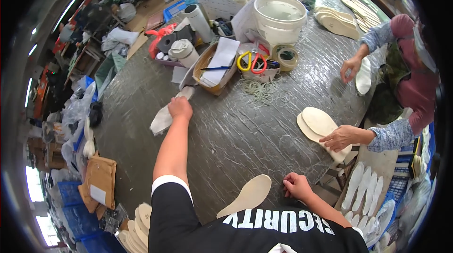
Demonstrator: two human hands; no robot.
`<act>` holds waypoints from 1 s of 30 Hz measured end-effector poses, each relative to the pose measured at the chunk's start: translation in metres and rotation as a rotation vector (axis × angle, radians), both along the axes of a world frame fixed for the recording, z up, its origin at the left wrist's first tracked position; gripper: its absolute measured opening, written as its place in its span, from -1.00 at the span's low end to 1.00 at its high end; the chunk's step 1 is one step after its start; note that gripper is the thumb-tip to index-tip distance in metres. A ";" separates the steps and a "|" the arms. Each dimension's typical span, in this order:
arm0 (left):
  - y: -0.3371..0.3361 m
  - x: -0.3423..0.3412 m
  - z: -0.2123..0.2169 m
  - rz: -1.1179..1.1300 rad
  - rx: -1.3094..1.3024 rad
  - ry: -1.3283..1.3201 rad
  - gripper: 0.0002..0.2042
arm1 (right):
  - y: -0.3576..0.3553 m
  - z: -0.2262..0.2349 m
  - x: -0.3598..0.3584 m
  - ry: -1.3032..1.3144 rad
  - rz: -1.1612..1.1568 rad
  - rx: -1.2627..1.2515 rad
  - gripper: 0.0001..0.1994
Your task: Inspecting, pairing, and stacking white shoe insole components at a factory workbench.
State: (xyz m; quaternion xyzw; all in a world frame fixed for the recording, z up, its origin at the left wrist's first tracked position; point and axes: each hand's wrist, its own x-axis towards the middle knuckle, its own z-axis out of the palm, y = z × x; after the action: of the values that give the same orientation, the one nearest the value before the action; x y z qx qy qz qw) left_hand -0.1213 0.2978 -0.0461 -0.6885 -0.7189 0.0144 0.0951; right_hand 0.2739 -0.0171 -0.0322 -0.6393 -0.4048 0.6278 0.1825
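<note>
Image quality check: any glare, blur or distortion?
Head view: patchy glare on the dark tabletop; head view: windows at left blown out; head view: fisheye bends the outer scene, corners black; head view: left hand shows no obvious motion smear.

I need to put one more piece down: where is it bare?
The widest bare tabletop lies between the left forearm, rubber bands, overlapping insoles and the near insole. Another patch is left of that forearm, toward the envelope. Crowded: the far side, around the box and bucket, and the right, by a co-worker's hand.
</note>
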 end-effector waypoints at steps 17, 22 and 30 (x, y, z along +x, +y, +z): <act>-0.283 -0.046 -0.069 0.252 -0.014 -1.449 -0.85 | -0.003 -0.028 -0.015 0.107 0.102 0.296 -0.90; -0.298 -0.084 -0.091 0.671 -0.262 -2.096 -0.71 | 0.002 -0.031 -0.015 0.092 0.123 0.299 -0.89; -0.292 -0.023 -0.013 0.600 -0.513 -1.889 -0.60 | -0.007 -0.026 -0.047 -0.246 0.161 0.517 -0.70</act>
State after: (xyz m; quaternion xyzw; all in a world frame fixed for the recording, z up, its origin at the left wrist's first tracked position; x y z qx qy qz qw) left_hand -0.1444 0.0060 -0.0594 -0.2101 -0.6181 -0.3575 -0.6678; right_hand 0.2268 -0.0243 -0.0583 -0.6088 -0.6198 0.4339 0.2387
